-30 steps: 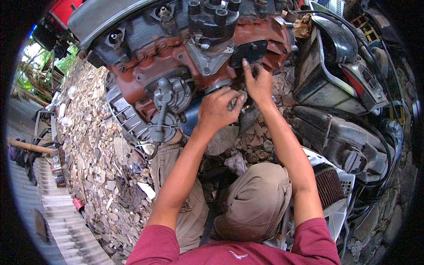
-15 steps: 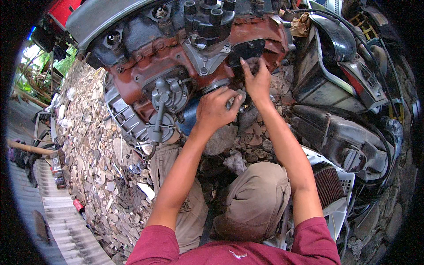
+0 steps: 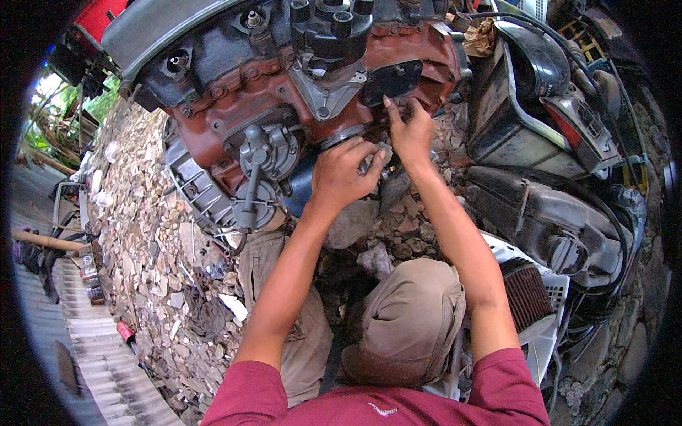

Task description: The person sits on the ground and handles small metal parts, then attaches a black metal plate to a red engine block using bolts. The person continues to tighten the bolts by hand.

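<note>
A red-brown and black engine block (image 3: pixel 213 145) fills the upper middle. My left hand (image 3: pixel 344 170) is beside the engine's round metal neck (image 3: pixel 341 136), above a blue cylindrical part (image 3: pixel 302 186). Its fingers are curled round a small greyish piece (image 3: pixel 379 157), mostly hidden by them. My right hand (image 3: pixel 412 133) is just below a black oval cover plate (image 3: pixel 392 83) with a stud on it. Thumb and forefinger are bent together there; whatever is between them is too small to make out. A silvery triangular bracket (image 3: pixel 328 92) sits under the black distributor cap (image 3: pixel 331 32).
Stony ground (image 3: pixel 142 213) lies around my knees. At the right are a black bin-like housing (image 3: pixel 490 113), a dark metal tank-shaped part (image 3: pixel 547 213) and a white crate (image 3: pixel 547 355) with a pleated filter (image 3: pixel 527 298). Corrugated sheeting (image 3: pixel 99 341) borders the left.
My right fingertips have dropped slightly from the black cover plate, uncovering its lower part and stud. The left hand keeps its grip. The whole view has shifted a little.
</note>
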The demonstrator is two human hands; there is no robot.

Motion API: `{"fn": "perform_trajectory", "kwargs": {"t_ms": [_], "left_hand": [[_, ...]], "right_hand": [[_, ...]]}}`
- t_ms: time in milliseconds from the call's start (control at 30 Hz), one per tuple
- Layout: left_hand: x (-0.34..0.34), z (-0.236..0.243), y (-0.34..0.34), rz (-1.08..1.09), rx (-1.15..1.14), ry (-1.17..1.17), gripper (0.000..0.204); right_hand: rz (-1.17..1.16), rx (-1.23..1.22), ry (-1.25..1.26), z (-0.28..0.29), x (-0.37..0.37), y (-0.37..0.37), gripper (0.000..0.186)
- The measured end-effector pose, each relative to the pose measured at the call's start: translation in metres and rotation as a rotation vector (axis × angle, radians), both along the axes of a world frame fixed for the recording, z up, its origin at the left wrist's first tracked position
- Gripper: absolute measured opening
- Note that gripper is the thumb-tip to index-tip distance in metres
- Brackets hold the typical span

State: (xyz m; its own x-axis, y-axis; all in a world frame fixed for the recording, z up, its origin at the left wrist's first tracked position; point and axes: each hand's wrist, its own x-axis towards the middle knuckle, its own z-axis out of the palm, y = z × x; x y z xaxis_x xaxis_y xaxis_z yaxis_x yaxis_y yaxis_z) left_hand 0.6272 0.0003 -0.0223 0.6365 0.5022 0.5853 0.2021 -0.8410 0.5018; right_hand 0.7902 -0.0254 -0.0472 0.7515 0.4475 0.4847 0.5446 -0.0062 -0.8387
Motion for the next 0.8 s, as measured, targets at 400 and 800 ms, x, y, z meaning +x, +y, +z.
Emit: {"fn": "perform_trajectory", "kwargs": {"t_ms": [400,800], "left_hand": [[0.003,-0.002,0.001,-0.017,-0.001,-0.033,0.013],[0.002,-0.003,0.002,-0.007,0.031,-0.030,0.014]], "right_hand": [[0.028,0.002,-0.134,0.002,0.000,0.000,0.028],[-0.025,0.004,-0.076,-0.006,-0.001,0.009,0.037]]}}
